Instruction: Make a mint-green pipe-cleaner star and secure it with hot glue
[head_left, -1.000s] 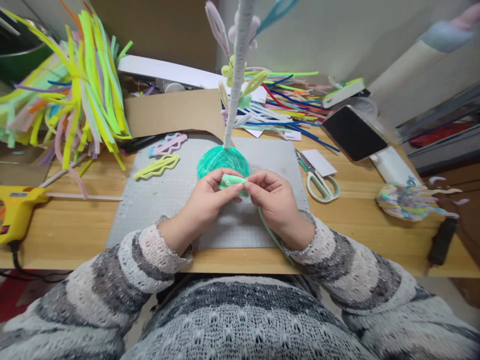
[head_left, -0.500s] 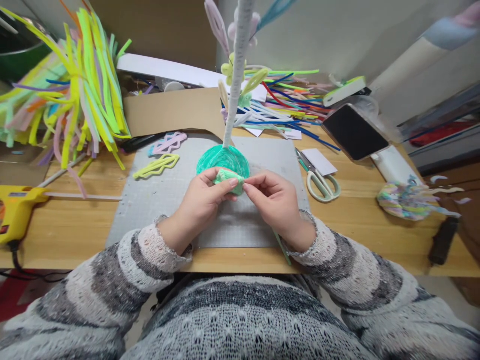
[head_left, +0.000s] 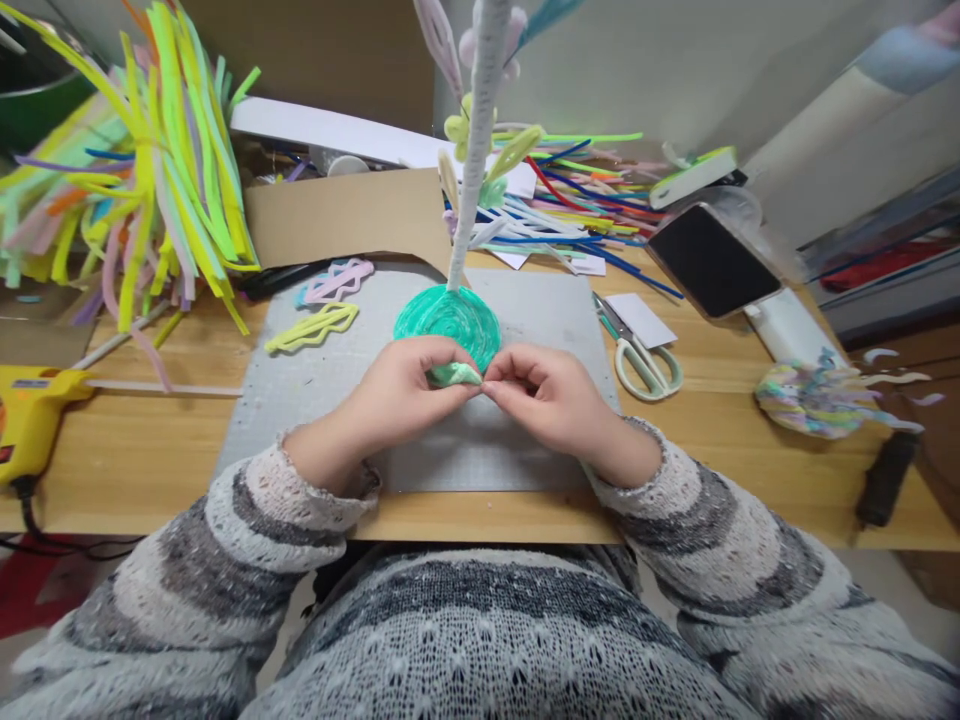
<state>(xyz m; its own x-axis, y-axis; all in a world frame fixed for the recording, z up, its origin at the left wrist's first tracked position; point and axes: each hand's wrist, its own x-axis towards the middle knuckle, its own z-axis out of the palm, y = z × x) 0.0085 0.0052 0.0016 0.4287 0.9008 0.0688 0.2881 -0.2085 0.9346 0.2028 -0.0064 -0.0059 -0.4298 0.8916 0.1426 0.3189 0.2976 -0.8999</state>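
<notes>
Pinching light-green piece point(head_left: 454, 375) above grey mat point(head_left: 307, 400), near side of teal disc point(head_left: 442, 318): left hand point(head_left: 401, 388) fingers closed on it; right hand point(head_left: 547, 392) fingertips narrow at its right end; wooden table point(head_left: 697, 450), scissors point(head_left: 646, 362) right, glue gun point(head_left: 37, 415) left, pale wall point(head_left: 637, 70) far

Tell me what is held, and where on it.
The green piece: the left hand grips its body, while the right hand pinches at its right tip.
</notes>
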